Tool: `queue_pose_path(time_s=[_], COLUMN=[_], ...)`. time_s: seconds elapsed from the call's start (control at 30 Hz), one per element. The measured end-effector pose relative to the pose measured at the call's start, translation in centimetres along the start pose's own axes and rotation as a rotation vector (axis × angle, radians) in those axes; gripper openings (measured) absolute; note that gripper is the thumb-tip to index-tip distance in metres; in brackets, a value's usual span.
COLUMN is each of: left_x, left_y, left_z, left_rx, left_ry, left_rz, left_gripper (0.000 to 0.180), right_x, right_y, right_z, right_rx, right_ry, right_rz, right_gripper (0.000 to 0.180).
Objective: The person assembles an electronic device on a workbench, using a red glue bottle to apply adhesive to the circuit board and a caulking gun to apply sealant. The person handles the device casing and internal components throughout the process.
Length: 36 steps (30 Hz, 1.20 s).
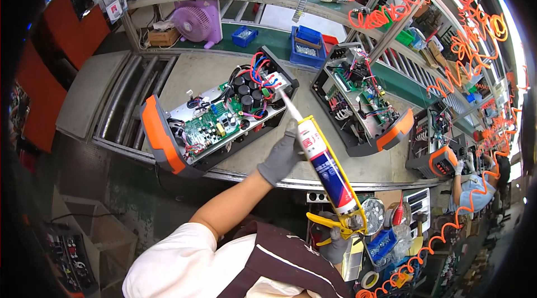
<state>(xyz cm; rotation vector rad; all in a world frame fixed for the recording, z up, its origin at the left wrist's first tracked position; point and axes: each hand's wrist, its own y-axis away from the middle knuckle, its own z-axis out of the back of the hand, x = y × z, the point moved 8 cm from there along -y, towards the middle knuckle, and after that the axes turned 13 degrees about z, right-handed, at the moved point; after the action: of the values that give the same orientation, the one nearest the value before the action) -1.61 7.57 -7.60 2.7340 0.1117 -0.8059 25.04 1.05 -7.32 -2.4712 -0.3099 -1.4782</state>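
Observation:
A yellow caulking gun [331, 223] carries a white, blue and red sealant cartridge [324, 166], tilted up and to the left. My left hand [281, 155], in a grey glove, is closed around the front of the gun just below the nozzle. Lower down, my right hand [337, 246], also gloved, grips the handle end; its fingers are partly hidden. The white nozzle tip [286, 99] appears at the right end of an open machine unit [215, 113] with orange trim, a green circuit board, black capacitors and red and blue wires. Whether it touches is unclear.
To the right stands a second open unit [361, 99], and beyond it a third [430, 141], where a co-worker's gloved hands [463, 166] are at work. Blue screw bins [307, 46] and a purple fan [196, 22] line the back. Coiled orange hoses [467, 208] hang at right.

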Motion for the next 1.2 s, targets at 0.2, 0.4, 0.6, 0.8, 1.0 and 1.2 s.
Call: queue_pose_path(time_s=[0.2,0.4,0.6,0.8,1.0,1.2], left_x=[-15.7,-18.0,-16.5,-16.5,-16.6,-10.4], left_y=[3.4,-1.1,-2.5,-2.1,-1.7,4.4], left_z=[1.1,2.0,2.0,3.3,3.0,3.4], left_rx=[-0.948,-0.890,-0.970,-0.927,-1.012,-0.770], left_ry=[-1.698,-2.087,-2.067,-2.007,-1.965,-1.361], left_rz=[-1.025,-0.674,-0.766,-0.839,-0.827,-0.952], left_gripper=[0.047,0.056,0.045,0.046,0.047,0.052], right_x=[1.7,2.1,1.5,1.1,1.2,1.8], right_y=[-0.7,-1.3,-1.6,-1.6,-1.2,-1.1], right_z=[2.0,2.2,2.2,1.9,1.4,0.1], right_rx=[-0.089,-0.049,-0.033,-0.030,-0.006,0.004], right_ry=[-0.174,-0.170,-0.122,-0.151,-0.061,0.092], right_rz=[0.043,0.042,0.013,0.001,-0.041,0.000], right_gripper=[0.050,0.054,0.044,0.040,0.043,0.043])
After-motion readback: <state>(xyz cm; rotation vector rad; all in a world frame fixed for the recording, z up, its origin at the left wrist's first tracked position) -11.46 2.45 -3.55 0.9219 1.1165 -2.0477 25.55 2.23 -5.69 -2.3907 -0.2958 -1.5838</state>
